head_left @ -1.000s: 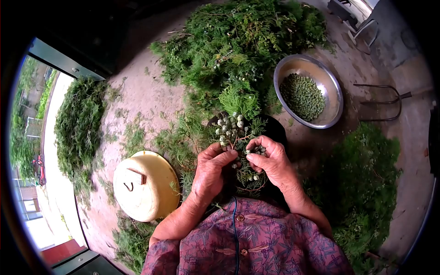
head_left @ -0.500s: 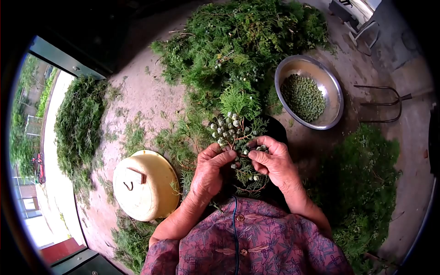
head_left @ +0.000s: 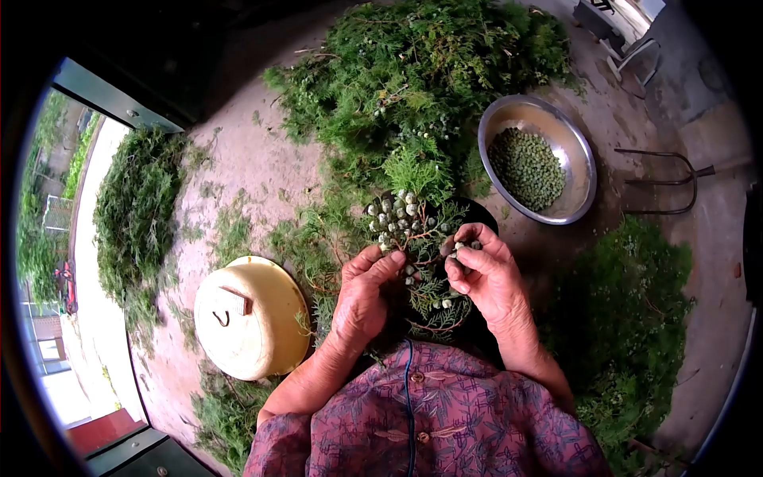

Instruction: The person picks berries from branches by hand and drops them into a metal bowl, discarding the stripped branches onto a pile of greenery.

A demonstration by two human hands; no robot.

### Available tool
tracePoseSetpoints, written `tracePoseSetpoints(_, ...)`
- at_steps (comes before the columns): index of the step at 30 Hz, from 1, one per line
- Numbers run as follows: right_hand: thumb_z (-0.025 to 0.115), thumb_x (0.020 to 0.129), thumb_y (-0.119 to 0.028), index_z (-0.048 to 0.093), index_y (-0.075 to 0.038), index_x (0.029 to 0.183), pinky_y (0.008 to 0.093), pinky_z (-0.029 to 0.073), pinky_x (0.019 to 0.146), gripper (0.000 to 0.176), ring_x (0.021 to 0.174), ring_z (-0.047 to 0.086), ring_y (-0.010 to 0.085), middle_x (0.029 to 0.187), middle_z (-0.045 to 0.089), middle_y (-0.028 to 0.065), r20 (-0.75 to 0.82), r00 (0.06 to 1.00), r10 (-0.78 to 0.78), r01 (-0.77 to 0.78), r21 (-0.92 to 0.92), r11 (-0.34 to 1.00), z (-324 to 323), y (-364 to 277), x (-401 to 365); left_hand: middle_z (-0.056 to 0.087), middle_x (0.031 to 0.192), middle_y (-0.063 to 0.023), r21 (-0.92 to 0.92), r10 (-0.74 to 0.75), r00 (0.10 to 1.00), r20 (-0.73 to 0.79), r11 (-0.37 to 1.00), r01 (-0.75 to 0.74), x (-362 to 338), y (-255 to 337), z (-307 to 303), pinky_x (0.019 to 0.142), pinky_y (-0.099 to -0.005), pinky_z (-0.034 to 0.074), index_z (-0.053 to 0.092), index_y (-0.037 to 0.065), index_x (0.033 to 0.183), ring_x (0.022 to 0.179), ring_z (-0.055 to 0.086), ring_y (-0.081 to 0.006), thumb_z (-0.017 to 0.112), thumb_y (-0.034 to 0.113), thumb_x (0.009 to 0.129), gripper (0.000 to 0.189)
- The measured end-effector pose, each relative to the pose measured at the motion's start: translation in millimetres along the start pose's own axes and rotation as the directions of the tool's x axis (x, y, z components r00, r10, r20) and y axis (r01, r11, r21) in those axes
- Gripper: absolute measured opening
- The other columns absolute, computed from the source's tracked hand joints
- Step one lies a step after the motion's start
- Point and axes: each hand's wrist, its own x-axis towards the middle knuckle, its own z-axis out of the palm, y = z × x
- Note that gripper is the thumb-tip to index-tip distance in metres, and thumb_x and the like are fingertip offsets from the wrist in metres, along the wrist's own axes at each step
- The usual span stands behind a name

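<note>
In my left hand [head_left: 362, 300], thumb and fingers pinch the stem of an evergreen branch [head_left: 433, 219]. A thick cluster of pale green cones [head_left: 396, 215] sits at its top, just above those fingers, and a few more cones hang lower among flat green sprays. My right hand [head_left: 494, 285] is closed, fingers curled round small green cones [head_left: 458, 250] that show between thumb and fingertips. It is held just right of the branch. Beyond it stands a metal basin [head_left: 586, 145] with many loose green cones [head_left: 526, 168] in it.
A large heap of cut evergreen branches [head_left: 429, 71] lies ahead. More greenery [head_left: 137, 215] is at the left, with another patch [head_left: 628, 310] at the right. An upturned yellow basin [head_left: 258, 334] rests near my left forearm. A metal fork [head_left: 693, 184] lies at far right.
My right hand has drawn away from the branch, slightly to the right, with cones now showing in its fingers. The left hand keeps its hold on the stem.
</note>
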Motion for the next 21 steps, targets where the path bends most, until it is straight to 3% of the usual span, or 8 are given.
tracePoseSetpoints(4,0.061,0.082,-0.003,0.054,-0.005,0.097,0.0186,0.04,0.046,0.017,0.061,0.055,0.0074,0.084,0.059,0.0042,0.054,0.997,-0.048,0.055,-0.146,0.988,8,2,-2,0.062,0.071,-0.0018,0.118,-0.01,0.999,-0.049,0.993,0.016,5,-1,-9,0.058,-0.0249,0.05,0.06,0.009,0.077,0.06,0.057,-0.011,0.06,-0.002,0.08,0.011)
tracePoseSetpoints(7,0.065,0.079,-0.004,0.057,-0.005,0.095,0.0181,0.041,0.048,0.017,0.06,0.054,0.006,0.082,0.059,0.0011,0.024,0.996,-0.083,0.083,-0.547,0.833,18,4,-6,0.062,0.071,-0.001,0.178,0.02,0.995,-0.093,0.984,-0.003,2,0,-1,0.056,-0.0229,0.048,0.06,0.008,0.076,0.059,0.056,-0.0096,0.061,-0.001,0.08,0.011)
tracePoseSetpoints(8,0.068,0.076,-0.003,0.06,-0.005,0.092,0.0196,0.044,0.053,0.018,0.064,0.056,0.0084,0.081,0.059,0.001,0.069,0.984,-0.166,0.162,-0.744,0.648,24,5,-6,0.061,0.07,-0.0006,0.205,0.035,0.995,-0.095,0.979,-0.015,1,0,2,0.055,-0.0224,0.047,0.06,0.008,0.076,0.059,0.056,-0.0092,0.061,-0.001,0.08,0.01)
tracePoseSetpoints(9,0.069,0.073,-0.003,0.06,-0.003,0.093,0.0233,0.045,0.058,0.022,0.069,0.058,0.0125,0.082,0.06,0.0029,0.36,0.853,-0.378,0.475,-0.835,0.278,21,10,1,0.061,0.069,-0.0002,0.232,0.05,0.994,-0.096,0.972,-0.027,0,0,3,0.053,-0.0219,0.045,0.06,0.008,0.075,0.059,0.055,-0.0087,0.061,-0.001,0.081,0.01)
tracePoseSetpoints(11,0.071,0.07,-0.003,0.059,-0.003,0.095,0.0279,0.046,0.062,0.029,0.075,0.059,0.0188,0.084,0.059,0.007,0.337,0.874,-0.349,0.434,-0.864,0.253,27,12,-6,0.06,0.069,0.0004,0.216,0.041,0.996,-0.076,0.976,-0.024,1,-1,-3,0.052,-0.0215,0.044,0.061,0.007,0.076,0.06,0.055,-0.0081,0.061,-0.001,0.081,0.009)
tracePoseSetpoints(14,0.072,0.068,-0.003,0.057,-0.002,0.099,0.0313,0.047,0.064,0.035,0.075,0.058,0.024,0.086,0.057,0.0097,0.413,0.823,-0.39,0.492,-0.861,0.128,28,20,-8,0.059,0.07,0.0008,0.206,0.06,0.995,-0.076,0.978,-0.043,3,-4,-5,0.05,-0.0215,0.043,0.061,0.007,0.076,0.06,0.054,-0.0077,0.062,0.0,0.081,0.008)
tracePoseSetpoints(21,0.069,0.07,-0.002,0.053,-0.001,0.1,0.0349,0.048,0.063,0.034,0.074,0.057,0.0286,0.086,0.052,0.0125,0.433,0.816,-0.383,0.469,-0.883,0.0,31,25,-7,0.06,0.072,-0.0008,0.229,0.064,0.992,-0.107,0.973,-0.038,0,-6,-3,0.052,-0.0224,0.045,0.061,0.004,0.077,0.06,0.054,-0.0088,0.063,0.003,0.082,0.005)
